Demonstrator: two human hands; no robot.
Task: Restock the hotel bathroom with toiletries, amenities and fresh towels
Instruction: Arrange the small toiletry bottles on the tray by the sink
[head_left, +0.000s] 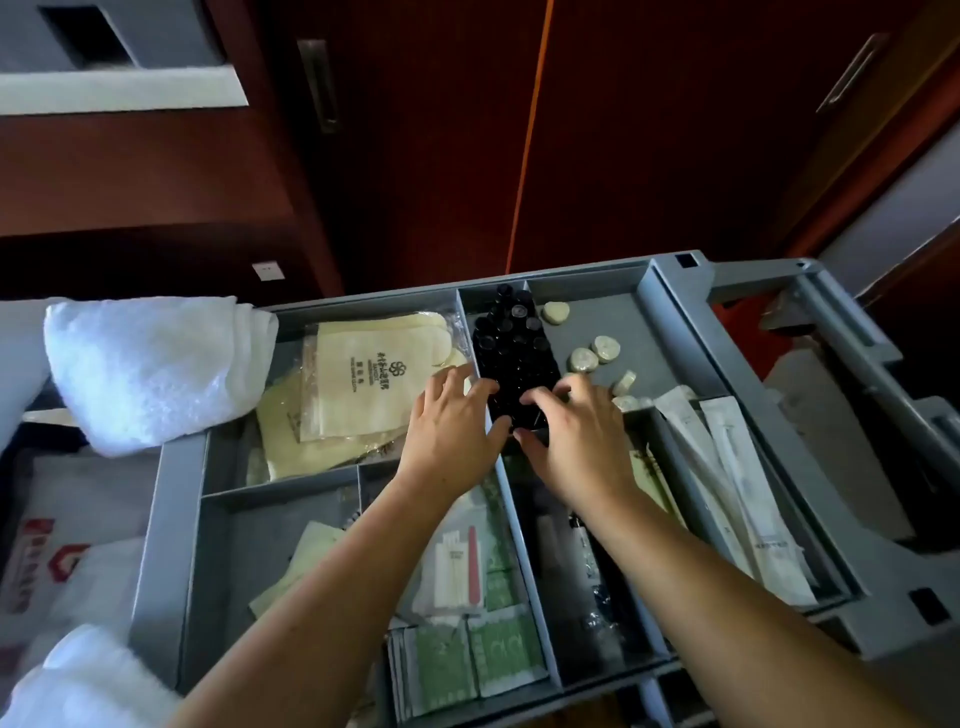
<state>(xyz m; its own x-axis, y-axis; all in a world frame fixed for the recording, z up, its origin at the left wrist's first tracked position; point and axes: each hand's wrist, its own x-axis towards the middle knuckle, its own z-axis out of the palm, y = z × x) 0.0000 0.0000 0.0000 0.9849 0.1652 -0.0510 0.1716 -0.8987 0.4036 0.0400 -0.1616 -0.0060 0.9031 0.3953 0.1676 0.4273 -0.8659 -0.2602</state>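
A grey housekeeping cart tray (171, 525) with several compartments lies below me. A narrow middle compartment holds several small black bottles (511, 343). My left hand (454, 426) rests with spread fingers on the near end of those bottles. My right hand (574, 441) is beside it, its thumb and curled fingers pinching one black bottle (531, 422). Round wrapped soaps (584, 358) lie in the compartment to the right. A folded white towel (150, 369) sits on the cart's left edge.
Cream packaged slippers or bags (358, 379) fill the back left compartment. Green sachets (467, 660) and a cotton-swab kit (457, 561) lie in the near middle. Long white wrapped items (737, 483) are at the right. Dark wood cabinet doors (415, 156) stand behind the cart.
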